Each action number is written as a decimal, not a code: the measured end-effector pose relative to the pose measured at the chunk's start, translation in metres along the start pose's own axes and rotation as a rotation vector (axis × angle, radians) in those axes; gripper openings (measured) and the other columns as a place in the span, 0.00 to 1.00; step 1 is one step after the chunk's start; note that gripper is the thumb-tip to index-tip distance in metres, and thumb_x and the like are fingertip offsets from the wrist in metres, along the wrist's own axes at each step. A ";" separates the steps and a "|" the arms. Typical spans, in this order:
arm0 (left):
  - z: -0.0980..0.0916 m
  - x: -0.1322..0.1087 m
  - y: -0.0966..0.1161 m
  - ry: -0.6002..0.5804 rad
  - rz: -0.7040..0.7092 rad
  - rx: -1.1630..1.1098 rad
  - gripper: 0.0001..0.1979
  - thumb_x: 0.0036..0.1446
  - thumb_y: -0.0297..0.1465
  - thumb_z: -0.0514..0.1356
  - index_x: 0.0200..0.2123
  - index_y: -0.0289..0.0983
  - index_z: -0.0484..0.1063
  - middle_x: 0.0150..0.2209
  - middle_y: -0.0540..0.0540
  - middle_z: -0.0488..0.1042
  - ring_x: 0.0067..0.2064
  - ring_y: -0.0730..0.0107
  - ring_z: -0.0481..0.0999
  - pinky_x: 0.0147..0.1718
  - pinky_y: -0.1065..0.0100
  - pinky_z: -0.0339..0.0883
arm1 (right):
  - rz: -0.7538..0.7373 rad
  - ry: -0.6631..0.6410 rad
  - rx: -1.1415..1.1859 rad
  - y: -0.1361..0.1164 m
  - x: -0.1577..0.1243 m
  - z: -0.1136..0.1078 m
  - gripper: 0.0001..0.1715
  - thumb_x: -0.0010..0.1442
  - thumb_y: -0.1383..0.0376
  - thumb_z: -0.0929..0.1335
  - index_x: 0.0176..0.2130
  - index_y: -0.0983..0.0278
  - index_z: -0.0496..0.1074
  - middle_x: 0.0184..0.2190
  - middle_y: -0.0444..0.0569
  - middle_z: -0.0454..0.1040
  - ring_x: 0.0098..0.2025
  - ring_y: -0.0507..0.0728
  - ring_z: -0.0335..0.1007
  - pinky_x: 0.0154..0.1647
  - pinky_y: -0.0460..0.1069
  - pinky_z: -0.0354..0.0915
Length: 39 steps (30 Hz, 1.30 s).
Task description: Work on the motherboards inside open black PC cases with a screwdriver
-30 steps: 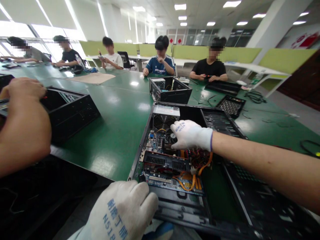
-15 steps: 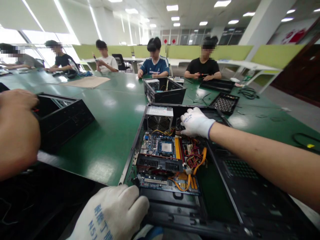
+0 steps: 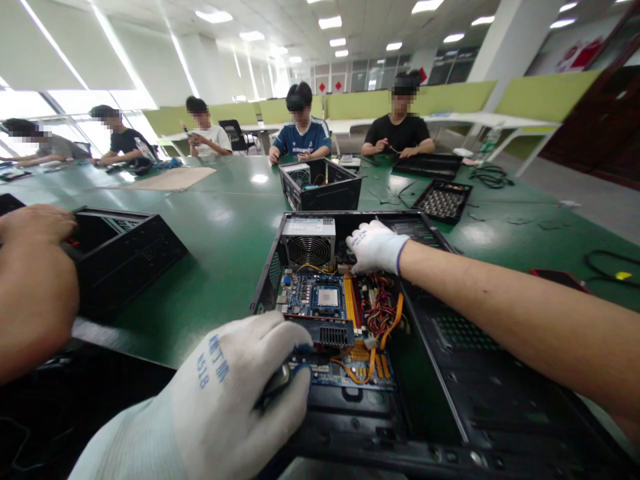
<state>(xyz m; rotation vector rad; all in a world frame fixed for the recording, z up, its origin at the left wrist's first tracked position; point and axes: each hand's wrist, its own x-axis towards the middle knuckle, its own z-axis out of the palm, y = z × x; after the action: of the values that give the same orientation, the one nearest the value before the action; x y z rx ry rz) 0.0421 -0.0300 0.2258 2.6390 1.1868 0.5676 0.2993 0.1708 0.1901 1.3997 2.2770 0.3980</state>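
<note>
An open black computer case (image 3: 447,373) lies before me, with a blue motherboard (image 3: 296,293) inside. My left hand (image 3: 245,380), in a white glove, reaches over its near left side. The fingers and thumb are curled around the left end of a graphics card (image 3: 334,333), hiding that end; a dark metal part shows between them. My right hand (image 3: 375,247), also gloved, reaches to the far inside of the case, right of the power supply (image 3: 309,243). Its fingers are bent and their tips hidden, so what they grip cannot be made out. Orange cables (image 3: 394,321) and bundled wires (image 3: 379,303) lie below it.
At the left, another person's arm (image 3: 37,280) rests at a second black case (image 3: 135,257). Another case (image 3: 323,190) stands beyond mine on the green table (image 3: 220,233). A black tray-like panel (image 3: 443,201) and black cables (image 3: 490,177) lie at the right. Several people sit opposite.
My left hand has moved from the near edge of the case up and forward onto the graphics card. My right hand stays at the same far spot. The view has shifted slightly.
</note>
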 end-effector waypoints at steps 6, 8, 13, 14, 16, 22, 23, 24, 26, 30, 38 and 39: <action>0.006 0.083 -0.017 -0.142 0.016 0.150 0.12 0.70 0.35 0.53 0.51 0.37 0.70 0.44 0.43 0.78 0.47 0.58 0.79 0.48 0.59 0.72 | -0.017 0.033 0.023 0.001 -0.014 -0.001 0.25 0.59 0.51 0.72 0.50 0.63 0.80 0.51 0.61 0.81 0.55 0.69 0.75 0.51 0.59 0.66; 0.019 0.113 -0.026 -0.249 0.007 0.263 0.13 0.68 0.34 0.54 0.50 0.35 0.71 0.45 0.40 0.78 0.47 0.55 0.80 0.49 0.57 0.74 | -0.011 0.046 0.032 -0.001 -0.015 -0.001 0.22 0.59 0.53 0.71 0.48 0.62 0.81 0.50 0.61 0.82 0.54 0.69 0.75 0.51 0.59 0.66; 0.064 0.164 -0.047 -0.599 -0.007 0.426 0.19 0.64 0.35 0.59 0.55 0.32 0.72 0.55 0.32 0.77 0.54 0.48 0.80 0.52 0.56 0.75 | 0.005 0.081 0.076 -0.002 -0.015 -0.001 0.27 0.61 0.49 0.70 0.51 0.62 0.80 0.50 0.61 0.82 0.53 0.69 0.76 0.50 0.59 0.66; 0.074 0.168 -0.050 -0.637 -0.006 0.436 0.20 0.64 0.35 0.60 0.55 0.31 0.73 0.56 0.31 0.77 0.55 0.47 0.80 0.52 0.55 0.76 | 0.005 0.084 0.084 -0.002 -0.014 -0.001 0.28 0.61 0.48 0.70 0.52 0.63 0.80 0.51 0.61 0.82 0.54 0.69 0.75 0.50 0.59 0.66; 0.091 0.173 -0.056 -0.685 -0.011 0.438 0.20 0.63 0.36 0.62 0.55 0.33 0.74 0.55 0.32 0.79 0.54 0.47 0.81 0.51 0.56 0.77 | 0.002 0.087 0.099 -0.002 -0.013 0.000 0.27 0.60 0.48 0.70 0.50 0.63 0.80 0.50 0.61 0.82 0.54 0.70 0.75 0.51 0.60 0.66; 0.118 0.173 -0.073 -0.763 -0.026 0.441 0.22 0.57 0.37 0.67 0.54 0.35 0.75 0.53 0.35 0.81 0.52 0.48 0.82 0.50 0.57 0.78 | -0.008 0.083 0.141 -0.001 -0.011 0.000 0.23 0.59 0.49 0.71 0.47 0.59 0.81 0.49 0.59 0.83 0.52 0.69 0.76 0.50 0.60 0.66; 0.120 0.173 -0.076 -0.761 -0.026 0.438 0.23 0.57 0.37 0.67 0.54 0.35 0.74 0.53 0.35 0.80 0.53 0.47 0.82 0.51 0.56 0.78 | -0.010 0.081 0.147 -0.001 -0.011 0.000 0.23 0.59 0.49 0.71 0.47 0.59 0.81 0.49 0.59 0.83 0.52 0.69 0.76 0.50 0.60 0.66; 0.121 0.173 -0.078 -0.758 -0.026 0.435 0.24 0.57 0.37 0.68 0.54 0.35 0.74 0.54 0.35 0.80 0.53 0.48 0.82 0.52 0.56 0.77 | -0.012 0.079 0.152 -0.001 -0.012 -0.001 0.22 0.59 0.49 0.71 0.47 0.59 0.81 0.49 0.59 0.83 0.52 0.69 0.76 0.50 0.60 0.66; 0.124 0.173 -0.083 -0.746 -0.029 0.429 0.24 0.56 0.37 0.68 0.55 0.34 0.74 0.55 0.34 0.79 0.55 0.47 0.81 0.54 0.56 0.76 | -0.015 0.076 0.164 -0.001 -0.012 -0.002 0.22 0.59 0.49 0.71 0.47 0.59 0.81 0.49 0.59 0.83 0.53 0.70 0.76 0.50 0.61 0.66; 0.128 0.172 -0.088 -0.716 -0.032 0.421 0.23 0.57 0.37 0.68 0.54 0.35 0.74 0.54 0.34 0.80 0.55 0.48 0.81 0.55 0.56 0.75 | -0.020 0.075 0.184 -0.001 -0.012 -0.002 0.23 0.59 0.49 0.72 0.47 0.60 0.82 0.49 0.60 0.82 0.53 0.71 0.76 0.50 0.62 0.66; 0.129 0.173 -0.088 -0.726 -0.026 0.427 0.19 0.59 0.38 0.66 0.51 0.35 0.77 0.52 0.35 0.82 0.53 0.49 0.82 0.53 0.57 0.77 | -0.020 0.069 0.202 -0.001 -0.013 -0.003 0.26 0.61 0.47 0.70 0.48 0.62 0.82 0.49 0.61 0.82 0.53 0.72 0.76 0.50 0.63 0.66; 0.128 0.174 -0.088 -0.727 -0.020 0.425 0.19 0.59 0.37 0.66 0.52 0.35 0.77 0.52 0.35 0.82 0.53 0.49 0.82 0.53 0.57 0.77 | -0.021 0.069 0.204 -0.001 -0.014 -0.004 0.26 0.61 0.47 0.70 0.48 0.62 0.82 0.49 0.61 0.82 0.54 0.73 0.76 0.50 0.63 0.66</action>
<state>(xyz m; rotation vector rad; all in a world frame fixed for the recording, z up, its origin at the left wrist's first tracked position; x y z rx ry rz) 0.1412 0.1562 0.1264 2.7351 1.1588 -0.6801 0.3020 0.1579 0.1958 1.4779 2.4435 0.2150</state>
